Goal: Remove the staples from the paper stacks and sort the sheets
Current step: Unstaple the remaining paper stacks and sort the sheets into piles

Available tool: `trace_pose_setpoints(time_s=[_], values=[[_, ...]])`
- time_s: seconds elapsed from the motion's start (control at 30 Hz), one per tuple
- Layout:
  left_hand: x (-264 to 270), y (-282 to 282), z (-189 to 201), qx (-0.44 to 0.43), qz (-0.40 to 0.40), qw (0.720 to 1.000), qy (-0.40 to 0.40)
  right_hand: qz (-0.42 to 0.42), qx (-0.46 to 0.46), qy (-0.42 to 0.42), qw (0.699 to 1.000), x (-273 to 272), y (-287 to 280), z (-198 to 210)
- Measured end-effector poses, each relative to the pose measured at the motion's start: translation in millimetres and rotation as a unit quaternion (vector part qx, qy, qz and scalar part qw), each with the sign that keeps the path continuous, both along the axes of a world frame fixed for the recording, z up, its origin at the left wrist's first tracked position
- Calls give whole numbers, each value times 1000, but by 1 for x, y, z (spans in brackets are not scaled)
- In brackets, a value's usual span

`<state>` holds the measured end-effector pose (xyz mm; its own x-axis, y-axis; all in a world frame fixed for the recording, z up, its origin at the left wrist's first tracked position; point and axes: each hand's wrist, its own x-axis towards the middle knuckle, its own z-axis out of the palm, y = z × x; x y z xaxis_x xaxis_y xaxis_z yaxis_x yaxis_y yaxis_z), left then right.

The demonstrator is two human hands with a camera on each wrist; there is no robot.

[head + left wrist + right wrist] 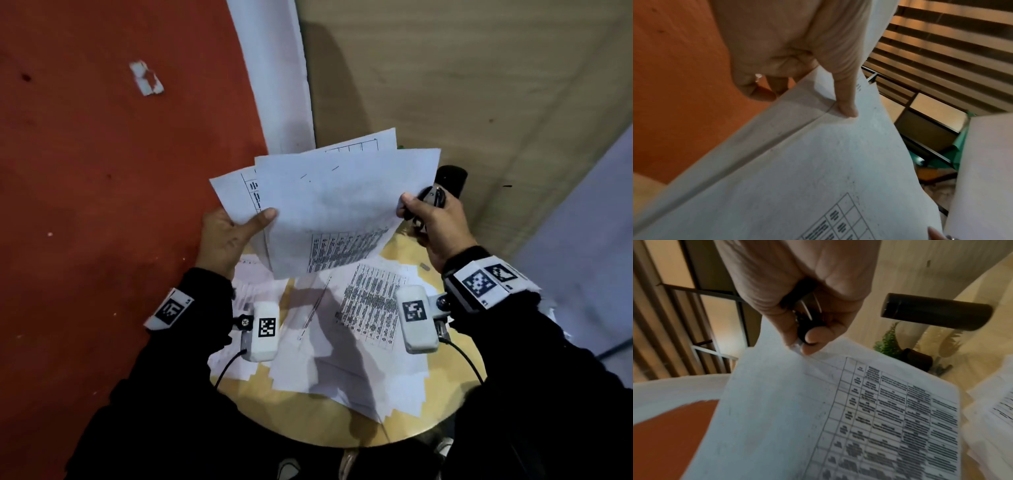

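Note:
I hold several fanned white printed sheets [329, 205] in the air above a small round yellow table [239, 394]. My left hand [253, 222] grips their left edge, with the thumb [844, 104] lying on top and the fingers hidden underneath. My right hand [411, 209] holds a black and metal staple remover [433, 197] in its curled fingers. Its thumb and a fingertip [809, 337] also pinch the right corner of the top sheet [818, 418], which carries a printed table. Loose printed sheets [359, 325] lie spread across the table under my hands.
A black cylinder [452, 178] stands at the far edge of the table just behind my right hand. A small grey bit [424, 266] lies on the table. Red floor with a paper scrap [147, 78] lies to the left. A potted fern [890, 344] stands beyond.

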<state>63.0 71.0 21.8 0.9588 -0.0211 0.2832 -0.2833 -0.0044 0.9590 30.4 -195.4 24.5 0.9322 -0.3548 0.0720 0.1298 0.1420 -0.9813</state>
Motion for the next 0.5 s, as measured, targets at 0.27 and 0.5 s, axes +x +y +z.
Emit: trace_pose_setpoints(time_s=[0.27, 0.5], values=[[-23, -3, 52, 392, 162, 889, -174, 9, -13, -29, 999, -24, -2, 1], [-30, -20, 53, 242, 53, 960, -131, 31, 3, -8, 999, -34, -12, 0]])
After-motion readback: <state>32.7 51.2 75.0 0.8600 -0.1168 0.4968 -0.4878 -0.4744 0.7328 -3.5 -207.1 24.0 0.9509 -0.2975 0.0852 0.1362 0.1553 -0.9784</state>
